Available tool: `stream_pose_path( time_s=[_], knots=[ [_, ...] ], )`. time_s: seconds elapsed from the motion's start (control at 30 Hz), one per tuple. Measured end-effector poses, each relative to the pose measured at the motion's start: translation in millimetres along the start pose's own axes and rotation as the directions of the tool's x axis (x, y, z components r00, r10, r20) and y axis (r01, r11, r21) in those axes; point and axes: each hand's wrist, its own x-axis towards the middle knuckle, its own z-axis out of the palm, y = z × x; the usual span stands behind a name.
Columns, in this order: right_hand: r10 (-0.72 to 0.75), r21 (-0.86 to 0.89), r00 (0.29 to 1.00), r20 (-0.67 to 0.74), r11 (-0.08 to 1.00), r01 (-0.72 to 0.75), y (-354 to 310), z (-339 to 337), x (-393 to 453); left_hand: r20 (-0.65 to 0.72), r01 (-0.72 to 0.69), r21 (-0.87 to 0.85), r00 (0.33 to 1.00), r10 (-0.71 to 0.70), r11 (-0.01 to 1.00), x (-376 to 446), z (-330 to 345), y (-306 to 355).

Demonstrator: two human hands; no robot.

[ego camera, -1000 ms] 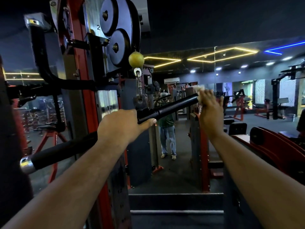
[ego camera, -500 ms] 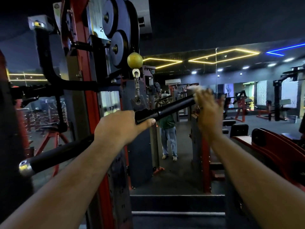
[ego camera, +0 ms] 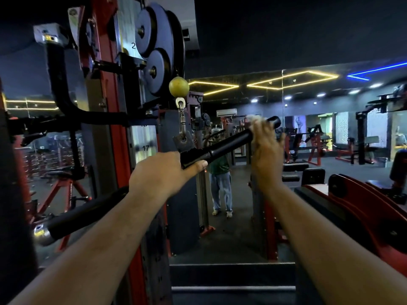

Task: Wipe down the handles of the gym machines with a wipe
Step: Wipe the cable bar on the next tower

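Readable marks: "2" and "17" on the weight stack (ego camera: 144, 142) of the red-framed cable machine (ego camera: 110, 128). Left hand (ego camera: 163, 175) grips the black pull-down bar (ego camera: 229, 143) near its centre, under the yellow stopper ball (ego camera: 178, 86). Right hand (ego camera: 265, 148) curls round the bar's right grip near its end, pressing a pale wipe (ego camera: 253, 119), blurred, against it. Dark floor (ego camera: 237, 221) beyond; mirrored wall, yellow and blue ceiling strips.

Black bar (ego camera: 229, 143), white wipe (ego camera: 253, 119), yellow ball (ego camera: 178, 86)

Both arms (ego camera: 105, 234) outstretched (fingers (ego camera: 262, 130) curled)
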Motion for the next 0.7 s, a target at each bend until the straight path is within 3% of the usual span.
stream_pose_path(
  time_s=[0.1, 0.17, 0.2, 0.27, 0.37, 0.43, 0.53, 0.7],
  knots=[
    [0.28, 0.115, 0.96, -0.008, 0.954, -0.278, 2.7, -1.9, 17.0, -0.02, 0.004, 0.06, 1.0, -0.002, 0.998, 2.9, 2.2, 0.3],
    [0.472, 0.345, 0.882, -0.001, 0.828, -0.443, -31.7, -1.6, 6.0, -0.019, -0.001, 0.082, 1.0, 0.003, 0.997, 6.1, 3.4, 0.3],
    [0.591, 0.534, 0.805, 0.056, 0.664, -0.524, -54.5, -1.3, -4.6, -0.02, -0.002, 0.097, 1.0, 0.004, 0.995, 7.3, 4.4, 0.4],
    [0.704, 0.784, 0.653, 0.28, 0.225, -0.579, -98.9, 3.5, -30.8, -0.031, 0.008, 0.136, 1.0, -0.003, 0.991, 9.1, 6.7, 1.1],
    [0.611, 0.754, 0.485, 0.625, -0.314, -0.577, -149.1, 11.3, -53.8, -0.041, 0.029, 0.165, 0.999, -0.023, 0.986, 10.7, 8.8, 3.8],
    [0.558, 0.677, 0.397, 0.729, -0.503, -0.536, -156.9, 6.6, -44.4, -0.046, 0.021, 0.182, 0.999, -0.013, 0.983, 9.8, 7.6, 3.8],
    [0.631, 0.69, 0.316, 0.708, -0.526, -0.496, -121.8, -12.4, -10.3, -0.04, 0.014, 0.199, 0.999, -0.006, 0.98, 6.2, 4.3, 1.1],
    [0.778, 0.801, 0.326, 0.537, -0.351, -0.484, -61.3, -33.2, 28.6, -0.042, 0.008, 0.191, 0.999, 0.0, 0.982, 5.3, 4.2, -4.1]
  ],
)
